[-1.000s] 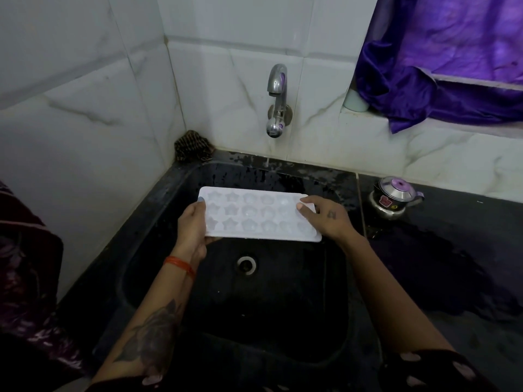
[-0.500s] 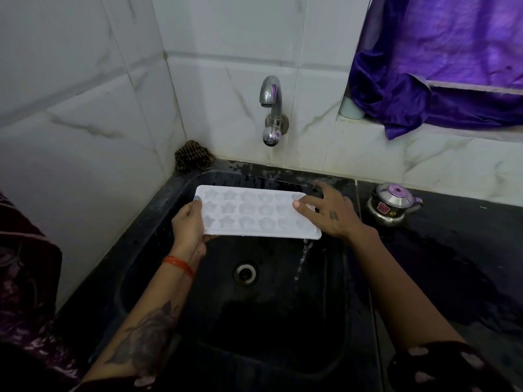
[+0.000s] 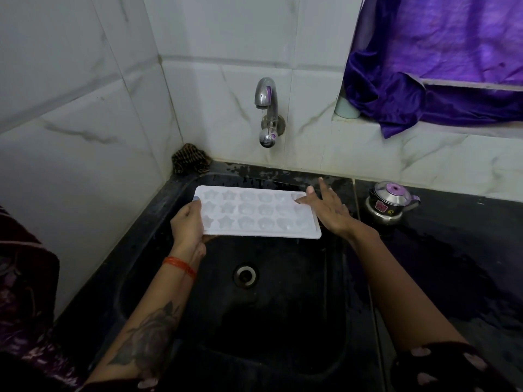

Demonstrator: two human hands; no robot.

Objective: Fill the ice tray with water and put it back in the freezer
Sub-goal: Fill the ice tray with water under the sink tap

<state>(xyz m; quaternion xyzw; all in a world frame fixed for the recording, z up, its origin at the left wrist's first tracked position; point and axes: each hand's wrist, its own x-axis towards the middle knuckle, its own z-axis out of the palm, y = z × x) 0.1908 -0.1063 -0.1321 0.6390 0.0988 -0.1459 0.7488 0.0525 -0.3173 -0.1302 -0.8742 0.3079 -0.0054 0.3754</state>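
Over the black sink, I see the ice tray held level below the tap. My left hand pinches its left end alone; my right hand is spread, fingertips barely touching the far corner. One-sided support risks tipping, I judge, spilling the water or dropping the tray.

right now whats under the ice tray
The black sink, with its drain showing just in front of the tray. The left hand grips the tray's left end; its fingers underneath are hidden, as is the basin directly below.
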